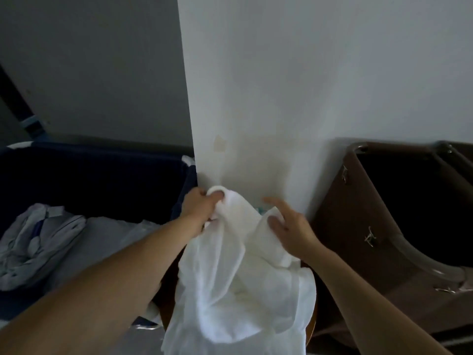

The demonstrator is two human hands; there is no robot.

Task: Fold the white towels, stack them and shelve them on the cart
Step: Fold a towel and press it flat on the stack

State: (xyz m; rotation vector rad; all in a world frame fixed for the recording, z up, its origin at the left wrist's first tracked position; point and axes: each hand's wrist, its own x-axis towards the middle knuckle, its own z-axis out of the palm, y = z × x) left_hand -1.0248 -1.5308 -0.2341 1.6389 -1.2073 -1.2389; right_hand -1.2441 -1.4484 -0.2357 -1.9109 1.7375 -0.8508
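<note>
We've got the white towel (230,290) bunched in our left hand (202,204) by the wall corner (256,98), right hand (289,226) spread open against a fold, navy bin (89,175) left, brown bin (371,239) right.

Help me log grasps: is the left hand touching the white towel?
Touching. The head view shows the left hand gripping the white towel, fingers curled round its bunched upper edge.

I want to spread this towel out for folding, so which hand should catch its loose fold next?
Probably the right. The left hand is busy gripping the towel by its bunched top, while the right hand is open, fingers spread, right at the loose fold.
</note>
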